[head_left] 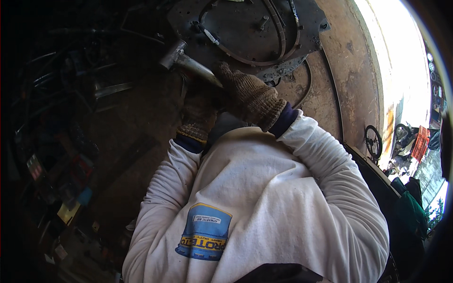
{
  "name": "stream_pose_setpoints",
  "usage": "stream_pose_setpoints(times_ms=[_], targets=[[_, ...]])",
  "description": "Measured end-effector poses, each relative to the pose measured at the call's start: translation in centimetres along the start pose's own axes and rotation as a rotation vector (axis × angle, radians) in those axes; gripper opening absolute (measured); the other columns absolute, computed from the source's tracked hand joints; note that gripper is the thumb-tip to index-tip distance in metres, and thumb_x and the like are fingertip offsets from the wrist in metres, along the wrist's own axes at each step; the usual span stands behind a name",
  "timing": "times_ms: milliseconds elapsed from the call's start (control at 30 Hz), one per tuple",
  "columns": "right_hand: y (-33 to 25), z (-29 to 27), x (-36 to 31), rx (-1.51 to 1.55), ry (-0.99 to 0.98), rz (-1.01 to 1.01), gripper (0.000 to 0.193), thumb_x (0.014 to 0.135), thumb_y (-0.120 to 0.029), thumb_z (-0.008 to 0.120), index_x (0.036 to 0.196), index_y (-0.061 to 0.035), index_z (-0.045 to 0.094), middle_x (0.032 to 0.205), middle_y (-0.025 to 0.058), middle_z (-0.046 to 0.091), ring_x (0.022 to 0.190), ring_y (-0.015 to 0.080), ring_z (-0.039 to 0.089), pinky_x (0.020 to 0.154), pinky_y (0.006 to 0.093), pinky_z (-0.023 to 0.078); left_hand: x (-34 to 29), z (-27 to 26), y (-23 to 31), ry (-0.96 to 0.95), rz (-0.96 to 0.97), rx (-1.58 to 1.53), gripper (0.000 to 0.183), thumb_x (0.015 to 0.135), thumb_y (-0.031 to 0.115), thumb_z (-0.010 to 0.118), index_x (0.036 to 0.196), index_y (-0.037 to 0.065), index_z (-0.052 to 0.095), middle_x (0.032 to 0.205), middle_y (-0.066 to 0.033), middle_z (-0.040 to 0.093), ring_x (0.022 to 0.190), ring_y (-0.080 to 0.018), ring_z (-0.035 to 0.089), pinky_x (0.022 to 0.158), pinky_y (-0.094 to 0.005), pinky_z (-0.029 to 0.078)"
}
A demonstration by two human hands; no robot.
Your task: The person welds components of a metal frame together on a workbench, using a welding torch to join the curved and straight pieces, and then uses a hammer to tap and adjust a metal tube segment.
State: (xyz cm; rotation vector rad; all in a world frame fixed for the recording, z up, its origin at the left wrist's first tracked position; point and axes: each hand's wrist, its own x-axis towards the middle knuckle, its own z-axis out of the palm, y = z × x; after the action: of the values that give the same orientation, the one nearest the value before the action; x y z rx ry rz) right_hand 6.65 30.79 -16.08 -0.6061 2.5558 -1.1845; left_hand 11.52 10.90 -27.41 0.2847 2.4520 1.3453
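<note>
My right hand (252,94), in a brown knitted work glove, is closed around the handle of a hammer (198,70). The hammer's metal head points up and left, just off the near left edge of a dark metal plate (236,35). My left hand (198,113), gloved too, sits below the hammer handle, close to my body. Deep shadow hides its fingers. On the plate lies a curved brown metal strip (257,63), bent in a loop. A short metal peg (263,22) stands up from the plate inside that loop.
Metal bars (113,89) and scattered items lie in the dark on the left. A cable (332,89) runs along the brown floor (354,61) at right. Farther right are a wheel (373,143), an orange crate (420,143) and a green cloth-like item (410,212).
</note>
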Motion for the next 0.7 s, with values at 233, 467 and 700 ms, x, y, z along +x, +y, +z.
stream_pose_setpoints(times_ms=[233, 467, 700], targets=[[-0.3, -1.0, -0.2, -0.008, -0.028, -0.011, 0.049, 0.084, -0.021, 0.071, 0.12, 0.002, 0.047, 0.093, 0.0247, 0.066, 0.089, 0.0424, 0.067, 0.074, 0.0472, 0.055, 0.8, -2.2, 5.1, -0.047, 0.008, 0.053, 0.047, 0.106, 0.025, 0.04, 0.149, 0.004, 0.037, 0.149, -0.0146, 0.044, 0.137, -0.0243, 0.044, 0.116, -0.0379, 0.036], [-2.0, -1.4, -0.1, 0.026, -0.164, 0.084, 0.054, 0.081, -0.019, 0.072, 0.126, -0.0012, 0.048, 0.095, 0.0255, 0.067, 0.089, 0.0426, 0.067, 0.076, 0.0468, 0.055, 0.4, -0.5, 2.6, 0.08, -0.1, -0.429, 0.064, 0.089, 0.039, 0.066, 0.142, 0.008, 0.048, 0.143, -0.0161, 0.051, 0.136, -0.0324, 0.044, 0.116, -0.042, 0.036], [0.9, -0.7, 0.3, 0.085, 0.006, 0.045, 0.052, 0.08, -0.021, 0.075, 0.121, -0.0016, 0.05, 0.094, 0.0256, 0.067, 0.09, 0.0432, 0.067, 0.074, 0.0482, 0.055, 1.0, -2.4, 5.2, -0.005, 0.07, 0.48, 0.047, 0.098, 0.023, 0.055, 0.139, 0.001, 0.048, 0.136, -0.0165, 0.055, 0.127, -0.0275, 0.053, 0.108, -0.0374, 0.043]])
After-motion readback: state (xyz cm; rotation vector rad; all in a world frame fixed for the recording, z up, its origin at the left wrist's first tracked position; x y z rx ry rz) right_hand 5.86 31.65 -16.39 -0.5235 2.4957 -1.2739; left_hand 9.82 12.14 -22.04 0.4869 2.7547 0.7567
